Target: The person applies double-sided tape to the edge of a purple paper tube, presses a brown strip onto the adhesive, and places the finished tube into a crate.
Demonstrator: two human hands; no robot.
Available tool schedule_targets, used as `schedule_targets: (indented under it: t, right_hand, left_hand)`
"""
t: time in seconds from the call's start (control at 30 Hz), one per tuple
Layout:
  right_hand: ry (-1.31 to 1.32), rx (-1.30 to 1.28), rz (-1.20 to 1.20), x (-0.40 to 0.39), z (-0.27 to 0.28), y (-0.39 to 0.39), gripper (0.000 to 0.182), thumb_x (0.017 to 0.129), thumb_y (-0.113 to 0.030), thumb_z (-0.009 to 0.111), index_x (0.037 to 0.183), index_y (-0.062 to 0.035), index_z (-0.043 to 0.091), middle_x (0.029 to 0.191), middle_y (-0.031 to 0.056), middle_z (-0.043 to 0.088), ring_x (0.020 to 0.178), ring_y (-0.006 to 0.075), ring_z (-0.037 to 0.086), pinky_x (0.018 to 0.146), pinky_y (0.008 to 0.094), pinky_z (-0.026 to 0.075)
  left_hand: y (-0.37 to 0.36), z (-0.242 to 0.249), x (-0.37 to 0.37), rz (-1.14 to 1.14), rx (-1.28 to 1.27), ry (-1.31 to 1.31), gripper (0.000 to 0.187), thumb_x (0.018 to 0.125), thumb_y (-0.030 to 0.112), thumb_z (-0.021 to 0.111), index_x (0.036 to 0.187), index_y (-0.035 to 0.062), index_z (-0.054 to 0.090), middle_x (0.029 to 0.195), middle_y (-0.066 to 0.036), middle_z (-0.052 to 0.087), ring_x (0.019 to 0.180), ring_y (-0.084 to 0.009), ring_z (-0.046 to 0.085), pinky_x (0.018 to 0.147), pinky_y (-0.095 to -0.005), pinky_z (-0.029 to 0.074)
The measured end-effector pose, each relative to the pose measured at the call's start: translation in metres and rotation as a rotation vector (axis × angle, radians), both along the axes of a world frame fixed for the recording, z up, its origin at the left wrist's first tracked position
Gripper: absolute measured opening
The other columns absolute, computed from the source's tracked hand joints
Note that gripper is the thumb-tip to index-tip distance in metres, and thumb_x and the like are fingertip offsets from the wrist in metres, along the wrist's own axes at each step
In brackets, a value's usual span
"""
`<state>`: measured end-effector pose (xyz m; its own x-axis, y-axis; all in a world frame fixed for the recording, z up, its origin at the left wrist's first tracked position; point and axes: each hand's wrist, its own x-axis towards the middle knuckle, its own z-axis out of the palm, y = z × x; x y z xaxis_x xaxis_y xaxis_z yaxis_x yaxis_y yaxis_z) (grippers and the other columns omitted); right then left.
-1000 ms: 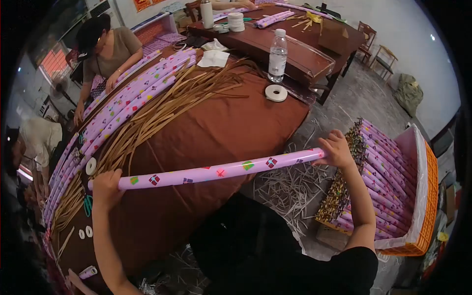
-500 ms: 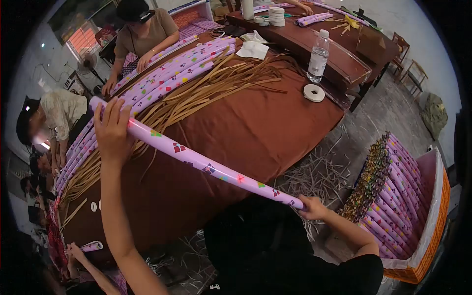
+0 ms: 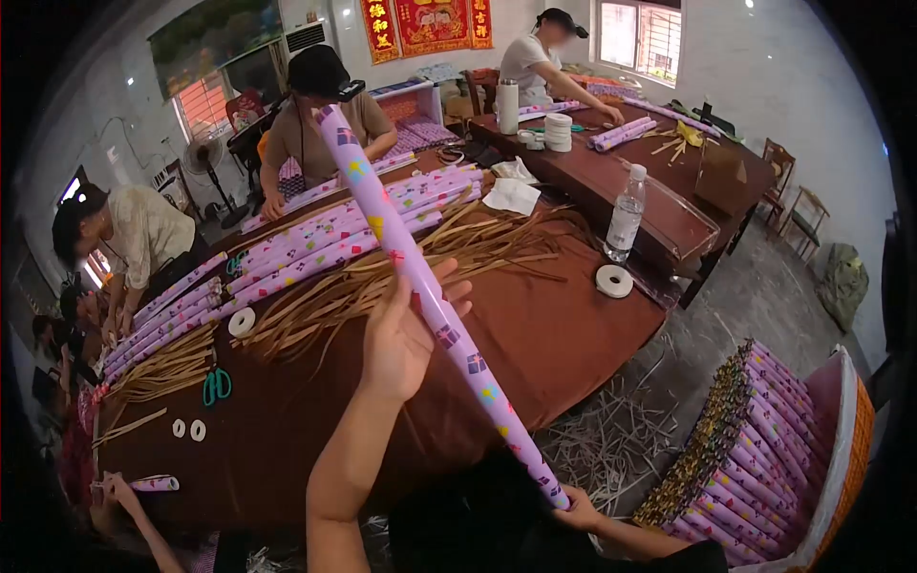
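A long pink tube (image 3: 444, 329) with a colourful pattern slants from upper left to lower right, above the brown-covered table. Around its middle, my left hand (image 3: 406, 334) supports it with the palm, thumb on one side and fingers spread on the other. At the tube's lower end my right hand (image 3: 578, 511) is closed on it. Behind the tube lie brown strips (image 3: 382, 277) and a row of similar pink tubes (image 3: 334, 234). Teal scissors (image 3: 217, 385) and a white tape roll (image 3: 242, 322) rest on the cloth at left.
A basket (image 3: 850, 477) of pink tubes stands at lower right. A bottle (image 3: 626, 215) and white roll (image 3: 613, 281) sit near the table's right edge. Several people work around the tables; a co-worker's hand (image 3: 119, 492) is at lower left.
The tube has swung to a steeper slant. My left hand has moved right, from near its upper end to around its middle, and its fingers have spread. The view has tilted up.
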<state>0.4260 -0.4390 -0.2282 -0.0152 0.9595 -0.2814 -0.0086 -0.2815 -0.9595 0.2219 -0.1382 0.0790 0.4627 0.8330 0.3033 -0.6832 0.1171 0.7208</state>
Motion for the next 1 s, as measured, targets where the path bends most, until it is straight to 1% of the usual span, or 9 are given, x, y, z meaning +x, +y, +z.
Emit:
schedule_targets:
  t: [0.1, 0.13, 0.27, 0.43, 0.5, 0.57, 0.7, 0.8, 1.0]
  right_hand:
    - [-0.006, 0.002, 0.02, 0.006, -0.016, 0.0, 0.044, 0.082, -0.014, 0.07, 0.122, -0.001, 0.058, 0.104, 0.0047, 0.063, 0.095, 0.0118, 0.057, 0.086, 0.0306, 0.046]
    - [0.002, -0.002, 0.005, 0.007, -0.016, 0.003, 0.032, 0.086, -0.012, 0.068, 0.116, -0.0021, 0.061, 0.097, 0.0012, 0.064, 0.09, 0.0095, 0.059, 0.083, 0.0281, 0.048]
    - [-0.029, 0.091, -0.072, 0.006, -0.003, 0.001, 0.034, 0.085, -0.012, 0.069, 0.116, -0.0009, 0.061, 0.099, 0.0025, 0.064, 0.091, 0.0094, 0.058, 0.083, 0.0282, 0.048]
    - [-0.202, 0.209, -0.352, -0.012, 0.029, 0.011, 0.025, 0.085, -0.018, 0.074, 0.101, -0.0014, 0.065, 0.082, 0.001, 0.059, 0.078, 0.0098, 0.054, 0.072, 0.0281, 0.046]
    - [-0.175, 0.181, -0.425, -0.008, 0.045, 0.017, 0.026, 0.086, -0.019, 0.073, 0.104, -0.0019, 0.063, 0.082, 0.0001, 0.059, 0.076, 0.0079, 0.053, 0.068, 0.0261, 0.045]
    - [0.0, 0.152, -0.566, -0.016, 0.078, 0.024, 0.024, 0.089, -0.02, 0.07, 0.103, -0.0033, 0.059, 0.077, 0.0008, 0.057, 0.067, 0.0077, 0.054, 0.06, 0.0245, 0.045]
    - [0.453, 0.271, -0.769, -0.009, 0.089, 0.04, 0.018, 0.094, -0.022, 0.064, 0.095, -0.0085, 0.051, 0.065, 0.0012, 0.052, 0.052, 0.0104, 0.05, 0.047, 0.0255, 0.041]
    - [0.427, 0.313, -1.076, 0.003, 0.117, 0.055, 0.02, 0.095, -0.024, 0.062, 0.094, -0.0072, 0.05, 0.064, 0.0017, 0.051, 0.051, 0.0107, 0.049, 0.046, 0.0249, 0.04]
    - [0.592, 0.346, -1.567, 0.084, 0.092, 0.054, 0.025, 0.092, -0.031, 0.062, 0.09, -0.01, 0.049, 0.062, 0.0028, 0.048, 0.047, 0.0152, 0.047, 0.042, 0.0289, 0.039]
  left_hand:
    - [0.003, -0.004, 0.008, 0.016, 0.022, 0.038, 0.039, 0.104, 0.023, 0.046, 0.137, 0.0035, 0.042, 0.13, -0.019, 0.056, 0.108, -0.0309, 0.063, 0.092, -0.0448, 0.054]
    - [0.005, -0.008, 0.011, 0.007, 0.025, 0.033, 0.039, 0.102, 0.017, 0.05, 0.138, 0.0043, 0.042, 0.127, -0.018, 0.058, 0.104, -0.0293, 0.065, 0.09, -0.0428, 0.055]
    - [0.004, -0.014, 0.024, 0.054, 0.077, 0.077, 0.037, 0.103, 0.017, 0.046, 0.138, 0.0033, 0.041, 0.129, -0.018, 0.056, 0.105, -0.0288, 0.064, 0.089, -0.0435, 0.055]
    - [-0.015, -0.051, 0.049, -0.082, 0.451, 0.359, 0.058, 0.104, 0.017, 0.044, 0.154, 0.0064, 0.017, 0.139, -0.015, 0.05, 0.112, -0.0234, 0.061, 0.101, -0.0365, 0.043]
    - [-0.029, -0.068, 0.05, -0.153, 0.588, 0.588, 0.057, 0.104, 0.019, 0.045, 0.154, 0.0063, 0.02, 0.139, -0.015, 0.049, 0.111, -0.0219, 0.06, 0.1, -0.0362, 0.046]
    - [-0.027, -0.094, 0.051, -0.276, 0.451, 0.605, 0.052, 0.104, 0.023, 0.047, 0.15, 0.0049, 0.032, 0.133, -0.014, 0.055, 0.107, -0.0203, 0.062, 0.094, -0.0351, 0.049]
    - [-0.007, -0.142, 0.045, -0.143, 0.261, 0.79, 0.032, 0.103, 0.021, 0.048, 0.124, 0.0001, 0.059, 0.102, -0.009, 0.067, 0.089, -0.0151, 0.065, 0.081, -0.0287, 0.053]
    - [-0.005, -0.134, 0.043, -0.156, 0.179, 0.732, 0.03, 0.104, 0.022, 0.047, 0.12, 0.0, 0.06, 0.098, -0.008, 0.067, 0.084, -0.0132, 0.064, 0.077, -0.0274, 0.052]
    - [-0.007, -0.143, 0.042, -0.138, 0.215, 0.807, 0.029, 0.104, 0.022, 0.047, 0.114, 0.0, 0.062, 0.093, -0.006, 0.066, 0.079, -0.0121, 0.061, 0.076, -0.0273, 0.051]
